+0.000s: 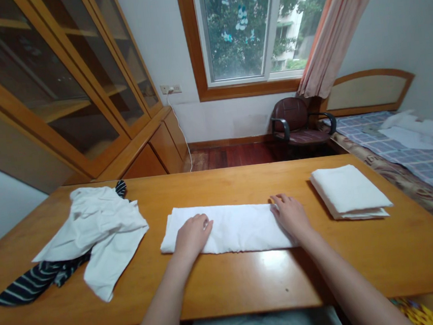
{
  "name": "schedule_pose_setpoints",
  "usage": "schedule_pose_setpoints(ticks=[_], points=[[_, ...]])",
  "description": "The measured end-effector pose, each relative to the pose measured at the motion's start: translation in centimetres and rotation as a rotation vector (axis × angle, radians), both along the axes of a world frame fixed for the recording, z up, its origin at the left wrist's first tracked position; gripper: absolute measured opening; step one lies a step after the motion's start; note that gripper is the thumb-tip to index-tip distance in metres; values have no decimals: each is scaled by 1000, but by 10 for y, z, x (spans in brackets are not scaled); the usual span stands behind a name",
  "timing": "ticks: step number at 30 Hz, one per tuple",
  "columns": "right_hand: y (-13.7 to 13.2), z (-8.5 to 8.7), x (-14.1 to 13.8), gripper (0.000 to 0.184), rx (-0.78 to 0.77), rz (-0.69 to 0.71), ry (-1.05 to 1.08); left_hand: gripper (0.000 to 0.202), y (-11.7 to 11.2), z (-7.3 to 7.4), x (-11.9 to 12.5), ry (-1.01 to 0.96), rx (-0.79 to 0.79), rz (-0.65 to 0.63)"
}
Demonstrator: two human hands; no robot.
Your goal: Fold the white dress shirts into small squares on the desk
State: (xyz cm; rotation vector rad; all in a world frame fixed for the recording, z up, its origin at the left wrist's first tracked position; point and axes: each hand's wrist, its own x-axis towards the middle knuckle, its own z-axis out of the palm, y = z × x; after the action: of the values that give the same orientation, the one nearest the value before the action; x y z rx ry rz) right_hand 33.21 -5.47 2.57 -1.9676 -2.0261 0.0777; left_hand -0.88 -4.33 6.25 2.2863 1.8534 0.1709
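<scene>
A white cloth point(241, 226), folded into a long flat strip, lies across the middle of the table in front of me. My left hand point(193, 233) rests on its left part with the fingers loosely bent and a gap beside the thumb. At the strip's right end, my right hand point(291, 215) lies with its fingers apart, touching the edge and top. Neither hand lifts the fabric. To the right sits a thicker, squarely folded white cloth point(349, 188). A crumpled white garment point(99, 222) lies at the left, over a black striped piece of fabric point(25, 285).
The wooden table point(244, 287) extends in front of my lap. Beyond it stand a glass-door cabinet point(138, 149) at the left, a brown armchair point(292, 119) below the window point(238, 27), and a bed point(401, 139) with a checked cover at the right.
</scene>
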Motion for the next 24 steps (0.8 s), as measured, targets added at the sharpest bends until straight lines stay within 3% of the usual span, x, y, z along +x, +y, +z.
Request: schedule_pose_setpoints(ticks=[2,4,10,13,18,24], points=[[2,-7,13,30,-4,-48,62,29,11,-8,-25,-52,168,7],[4,-12,28,32,-27,-75,112,35,23,-19,-52,-105,232,88],[10,-16,58,27,-142,-61,247,62,51,-45,-103,-232,112,248],[12,-8,57,26,-28,-44,343,70,61,-50,-111,-325,64,279],[16,3,48,31,37,-150,562,46,72,-51,-113,-486,-80,221],[27,-16,46,27,3,-266,568,22,68,-46,-103,-527,-13,293]])
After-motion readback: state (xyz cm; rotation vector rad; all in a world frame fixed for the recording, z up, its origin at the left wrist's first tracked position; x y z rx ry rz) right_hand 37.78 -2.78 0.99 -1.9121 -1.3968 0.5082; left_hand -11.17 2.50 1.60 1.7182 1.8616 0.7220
